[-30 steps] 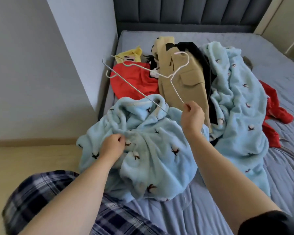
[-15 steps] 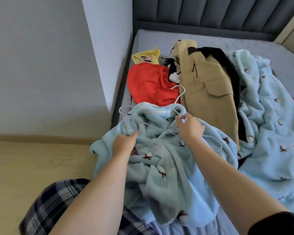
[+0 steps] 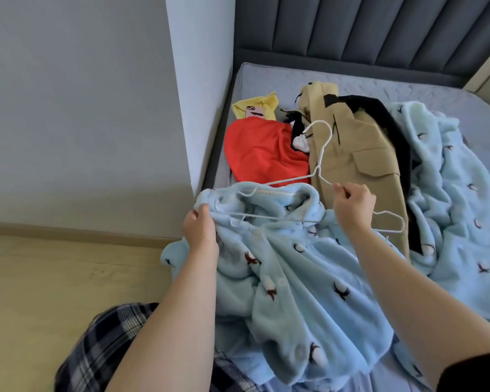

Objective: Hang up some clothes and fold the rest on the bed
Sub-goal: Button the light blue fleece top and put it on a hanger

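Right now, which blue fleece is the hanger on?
The near fleece, gripped by the left hand; the right hand holds the hanger on it. The far fleece lies right of the jacket.

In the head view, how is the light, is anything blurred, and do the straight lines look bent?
Head view: soft, even daylight, no glare, only faint shadows in the folds of the blue fleece; the left hand, the right hand and the white hanger look fairly sharp, without motion blur; the wide lens makes the wall corner lean and the headboard ribs fan out.
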A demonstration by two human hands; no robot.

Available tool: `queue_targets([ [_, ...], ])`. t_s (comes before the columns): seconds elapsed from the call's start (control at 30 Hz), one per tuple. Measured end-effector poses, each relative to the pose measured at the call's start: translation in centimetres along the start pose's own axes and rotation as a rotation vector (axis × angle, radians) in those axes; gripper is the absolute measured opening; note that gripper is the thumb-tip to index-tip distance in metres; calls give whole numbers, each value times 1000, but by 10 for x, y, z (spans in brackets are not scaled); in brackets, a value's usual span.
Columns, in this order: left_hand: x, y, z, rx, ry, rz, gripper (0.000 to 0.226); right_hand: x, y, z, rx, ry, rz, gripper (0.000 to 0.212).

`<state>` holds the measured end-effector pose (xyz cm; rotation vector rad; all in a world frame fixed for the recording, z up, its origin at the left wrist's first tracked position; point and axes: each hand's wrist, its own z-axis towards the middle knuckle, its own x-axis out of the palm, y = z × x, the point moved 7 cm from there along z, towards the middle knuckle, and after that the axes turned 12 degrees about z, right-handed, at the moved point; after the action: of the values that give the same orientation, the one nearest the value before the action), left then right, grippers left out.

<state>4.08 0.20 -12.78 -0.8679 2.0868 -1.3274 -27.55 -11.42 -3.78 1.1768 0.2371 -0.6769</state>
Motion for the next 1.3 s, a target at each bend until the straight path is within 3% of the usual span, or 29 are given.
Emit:
queue_targets([
  [0.1, -6, -27, -14, 193, -56, 110, 16, 1, -3, -4, -82, 49, -93, 28],
  [0.23, 7, -62, -42, 526, 79, 266, 22, 6, 3, -20, -143, -5, -138, 24],
  [0.3, 7, -67, -50, 612, 111, 257, 25, -3, 4, -17, -113, -68, -113, 23],
  [0.4, -4, -63, -51, 589, 45, 202, 21, -17, 2, -5, -73, -85, -43, 26],
  [0.5, -18, -44, -34, 323, -53, 16, 18, -28, -10, 3, 46, -95, 95, 35],
  [0.57, -16, -27, -25, 101, 30, -228, 17, -34, -23, 1, 201, -142, 202, 43],
  [0.63, -12, -21, -24, 41, 97, -278, 14, -33, -30, -5, 263, -136, 189, 46],
  [0.77, -11, -37, -36, 286, 43, 100, 9, -26, -25, -14, 115, -60, -14, 48],
  [0.93, 7, -47, -59, 469, 159, 262, 10, -6, -2, -26, -71, -37, -44, 26],
  [1.03, 15, -53, -73, 562, 232, 238, 14, -13, 9, -23, -122, -176, -57, 26],
  [1.2, 30, -58, -90, 572, 540, 112, 29, -24, 26, -10, -203, -286, -36, 25],
  [1.23, 28, -59, -88, 549, 530, 95, 29, -23, 29, -7, -217, -277, -34, 23],
  [1.3, 13, -60, -71, 516, 325, 91, 19, -19, 29, 0, -218, -228, -32, 21],
])
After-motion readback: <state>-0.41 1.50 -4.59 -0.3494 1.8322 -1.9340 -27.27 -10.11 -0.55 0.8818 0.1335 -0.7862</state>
